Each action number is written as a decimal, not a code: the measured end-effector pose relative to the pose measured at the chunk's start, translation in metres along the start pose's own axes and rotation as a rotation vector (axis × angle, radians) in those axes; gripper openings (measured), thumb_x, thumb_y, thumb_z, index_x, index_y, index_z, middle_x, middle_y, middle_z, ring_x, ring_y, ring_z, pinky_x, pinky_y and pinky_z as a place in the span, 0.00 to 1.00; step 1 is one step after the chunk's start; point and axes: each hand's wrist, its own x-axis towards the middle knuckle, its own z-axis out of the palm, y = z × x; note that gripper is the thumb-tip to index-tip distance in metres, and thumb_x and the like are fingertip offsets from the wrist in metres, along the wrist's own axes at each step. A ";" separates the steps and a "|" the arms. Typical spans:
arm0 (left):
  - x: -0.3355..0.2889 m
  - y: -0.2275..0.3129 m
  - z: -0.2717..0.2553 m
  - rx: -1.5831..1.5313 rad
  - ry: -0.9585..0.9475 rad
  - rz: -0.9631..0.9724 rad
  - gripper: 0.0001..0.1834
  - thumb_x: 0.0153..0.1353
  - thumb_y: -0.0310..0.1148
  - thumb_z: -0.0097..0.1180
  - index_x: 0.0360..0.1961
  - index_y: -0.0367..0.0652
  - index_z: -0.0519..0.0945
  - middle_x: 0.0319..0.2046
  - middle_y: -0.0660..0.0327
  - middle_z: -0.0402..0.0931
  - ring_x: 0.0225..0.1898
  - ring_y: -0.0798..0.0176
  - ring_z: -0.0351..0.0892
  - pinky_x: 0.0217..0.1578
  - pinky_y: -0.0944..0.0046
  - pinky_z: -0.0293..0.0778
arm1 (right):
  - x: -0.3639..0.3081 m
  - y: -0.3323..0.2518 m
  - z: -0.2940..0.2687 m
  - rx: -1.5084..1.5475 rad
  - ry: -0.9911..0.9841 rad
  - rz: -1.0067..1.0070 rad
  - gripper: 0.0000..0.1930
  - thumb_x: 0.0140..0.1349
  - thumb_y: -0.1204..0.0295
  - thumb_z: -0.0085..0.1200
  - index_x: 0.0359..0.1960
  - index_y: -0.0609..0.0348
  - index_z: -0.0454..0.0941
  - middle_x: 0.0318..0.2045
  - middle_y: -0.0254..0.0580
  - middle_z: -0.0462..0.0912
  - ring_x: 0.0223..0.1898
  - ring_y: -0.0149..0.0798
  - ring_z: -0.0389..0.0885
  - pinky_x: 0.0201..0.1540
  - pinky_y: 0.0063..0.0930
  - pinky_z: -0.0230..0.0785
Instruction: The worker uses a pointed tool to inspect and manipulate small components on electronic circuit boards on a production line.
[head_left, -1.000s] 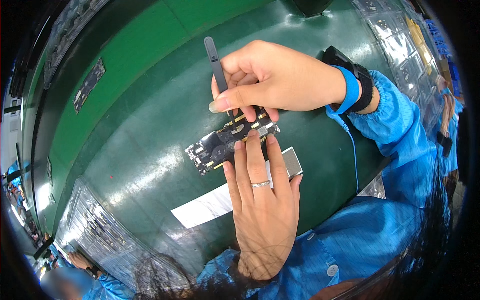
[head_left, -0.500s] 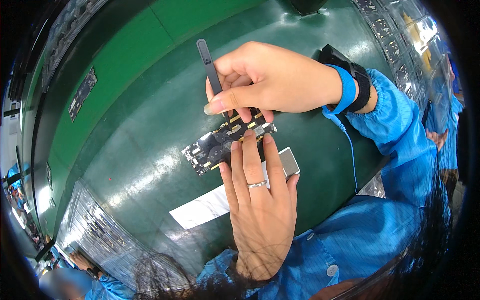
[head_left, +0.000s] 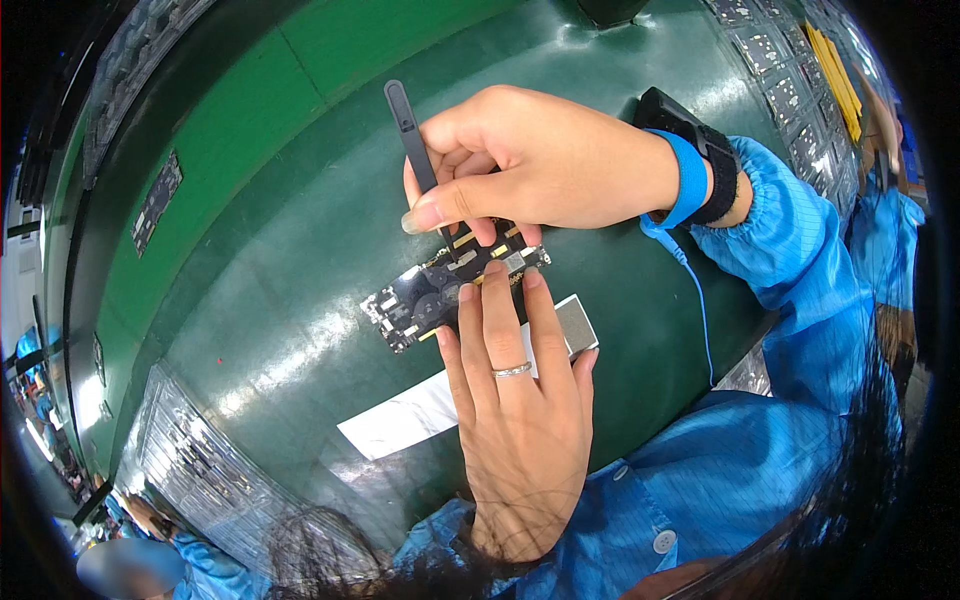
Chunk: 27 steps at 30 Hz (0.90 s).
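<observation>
My right hand (head_left: 540,160) is closed around slim black tweezers (head_left: 405,118), pinched between thumb and fingers. Their narrow tip points down at a dark circuit board (head_left: 405,295) with gold and silver parts. The tip reaches a small silver part near the board's middle; whether it touches cannot be made out. My left hand (head_left: 525,400), with a ring on one finger, lies with fingers stretched out, fingertips on the board's near edge. Under this hand runs a white strip (head_left: 390,420), partly hidden, and beside its fingers lies a grey rectangular pad with a white border (head_left: 577,328).
A blue wrist strap (head_left: 688,178) with a cord (head_left: 705,310) runs down the right side. Clear trays with boards stand at lower left (head_left: 190,445) and upper right (head_left: 785,95). Another board (head_left: 157,205) lies at far left. Other people in blue are at both edges.
My right hand and the tweezers have shifted slightly left. The board has barely moved. At the right edge a person has moved, and yellow strips by the trays show more fully.
</observation>
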 end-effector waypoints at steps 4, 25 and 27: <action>0.002 0.000 0.000 -0.015 0.035 0.010 0.43 0.61 0.40 0.71 0.73 0.32 0.66 0.74 0.39 0.58 0.72 0.33 0.65 0.68 0.32 0.69 | 0.000 0.000 0.000 0.002 -0.007 -0.012 0.12 0.74 0.62 0.62 0.42 0.60 0.81 0.24 0.33 0.82 0.20 0.22 0.77 0.21 0.18 0.66; 0.006 0.009 0.004 -0.003 0.103 -0.035 0.43 0.60 0.40 0.72 0.71 0.29 0.68 0.74 0.34 0.57 0.69 0.32 0.68 0.65 0.36 0.73 | -0.002 -0.001 0.003 0.130 0.062 -0.050 0.12 0.73 0.63 0.63 0.46 0.58 0.83 0.24 0.31 0.81 0.23 0.20 0.76 0.21 0.17 0.65; 0.003 0.011 0.003 -0.032 0.085 -0.017 0.40 0.61 0.41 0.71 0.70 0.31 0.70 0.74 0.36 0.59 0.71 0.32 0.66 0.66 0.38 0.73 | -0.006 -0.002 0.000 0.128 0.068 -0.053 0.12 0.73 0.63 0.63 0.46 0.59 0.83 0.25 0.30 0.81 0.24 0.20 0.77 0.22 0.17 0.65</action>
